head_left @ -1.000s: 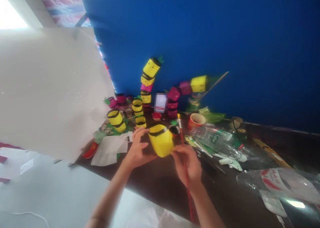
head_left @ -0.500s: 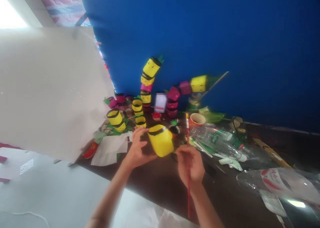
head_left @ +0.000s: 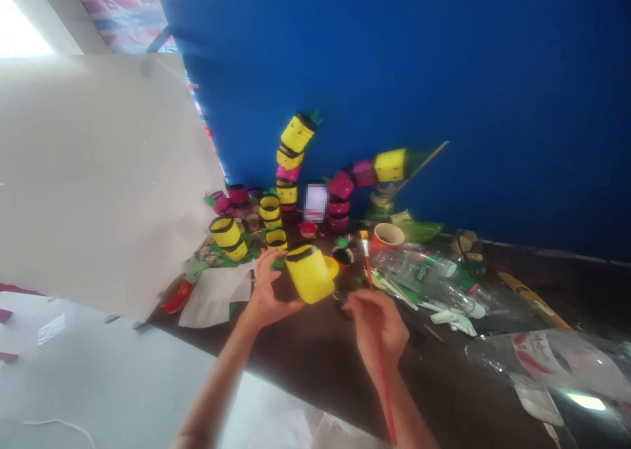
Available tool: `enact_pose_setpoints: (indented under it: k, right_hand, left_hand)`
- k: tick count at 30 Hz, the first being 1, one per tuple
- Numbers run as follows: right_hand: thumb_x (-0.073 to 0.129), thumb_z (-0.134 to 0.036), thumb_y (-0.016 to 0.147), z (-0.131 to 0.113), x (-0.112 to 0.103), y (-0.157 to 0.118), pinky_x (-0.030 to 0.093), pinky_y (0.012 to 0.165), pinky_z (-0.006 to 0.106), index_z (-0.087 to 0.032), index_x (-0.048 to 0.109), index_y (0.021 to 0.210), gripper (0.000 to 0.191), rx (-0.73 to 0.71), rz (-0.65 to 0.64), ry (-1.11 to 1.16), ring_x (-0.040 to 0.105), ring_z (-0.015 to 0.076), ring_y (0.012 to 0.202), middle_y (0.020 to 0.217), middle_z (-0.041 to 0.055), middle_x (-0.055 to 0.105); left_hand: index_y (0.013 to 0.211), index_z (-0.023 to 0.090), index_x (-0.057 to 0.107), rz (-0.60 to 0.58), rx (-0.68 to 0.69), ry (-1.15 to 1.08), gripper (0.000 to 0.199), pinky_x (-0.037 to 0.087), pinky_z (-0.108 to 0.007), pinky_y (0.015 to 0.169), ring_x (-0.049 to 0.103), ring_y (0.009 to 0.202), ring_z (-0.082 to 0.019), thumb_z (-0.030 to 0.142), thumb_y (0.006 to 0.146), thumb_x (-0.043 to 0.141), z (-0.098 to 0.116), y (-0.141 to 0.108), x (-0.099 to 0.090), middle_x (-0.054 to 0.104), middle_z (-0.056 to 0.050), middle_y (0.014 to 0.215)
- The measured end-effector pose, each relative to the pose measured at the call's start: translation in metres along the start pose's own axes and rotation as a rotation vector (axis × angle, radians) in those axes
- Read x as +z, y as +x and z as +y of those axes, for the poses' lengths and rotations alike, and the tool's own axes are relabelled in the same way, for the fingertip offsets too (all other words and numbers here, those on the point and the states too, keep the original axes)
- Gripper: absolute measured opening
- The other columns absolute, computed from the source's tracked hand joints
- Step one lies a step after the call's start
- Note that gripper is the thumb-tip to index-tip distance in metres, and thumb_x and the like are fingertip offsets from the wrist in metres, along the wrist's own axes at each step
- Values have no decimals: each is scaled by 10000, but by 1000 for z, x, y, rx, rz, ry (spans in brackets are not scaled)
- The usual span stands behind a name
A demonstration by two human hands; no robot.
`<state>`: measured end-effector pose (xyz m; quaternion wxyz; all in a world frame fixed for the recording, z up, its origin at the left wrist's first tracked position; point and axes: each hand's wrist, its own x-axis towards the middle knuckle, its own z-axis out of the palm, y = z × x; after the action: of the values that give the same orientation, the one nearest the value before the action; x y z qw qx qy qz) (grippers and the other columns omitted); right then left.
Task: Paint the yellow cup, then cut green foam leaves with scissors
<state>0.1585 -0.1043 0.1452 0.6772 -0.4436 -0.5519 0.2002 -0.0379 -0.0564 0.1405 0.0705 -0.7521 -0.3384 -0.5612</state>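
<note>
Tilted above the dark table, a yellow-painted cup with a black rim band is held between the thumb and fingers of my left hand. My right hand pinches a red-handled paintbrush, its pale bristles pointing up and away from me. The brush tip is apart from the cup. Just behind the cup's right side shows a small yellow round thing, partly hidden. Close by stands a small dark pot.
Yellow painted cups and stacked magenta cups stand along the blue board. A paper cup, plastic bottles and a large bottle lie or stand at right. White paper lies at left, beside a red container.
The yellow cup has shifted slightly left with my left hand and turned a little. The paintbrush has tilted, its bristle end moving left and its handle end right.
</note>
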Motion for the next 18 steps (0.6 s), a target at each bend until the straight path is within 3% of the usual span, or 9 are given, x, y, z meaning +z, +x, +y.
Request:
enact_pose_setpoints:
  k: [5,9,18]
  right_hand:
    - [621,-96,764,-2,-1,3,510,740,334,-231,587,844,160,-193,-92,-191,632,172,803,840,25,678]
    - [682,-101,716,-6,-1,8,480,742,355,-237,575,792,189,-319,-163,-291,598,178,759,757,0,690]
    - [658,-129,748,-4,-4,10,442,708,345,-237,549,750,153,-371,-189,-322,583,169,706,718,-6,692]
  left_hand:
    - [1280,296,247,8,-13,-9,934,363,-558,962,488,1151,-296,300,514,781,0,0,0,515,-109,1192]
    - [1286,313,237,13,7,-15,955,358,-565,964,481,1157,-299,296,505,786,1,1,2,502,-103,1210]
    - [1311,341,194,-20,22,-4,995,381,-557,943,486,1149,-301,349,514,790,3,2,0,488,-104,1209]
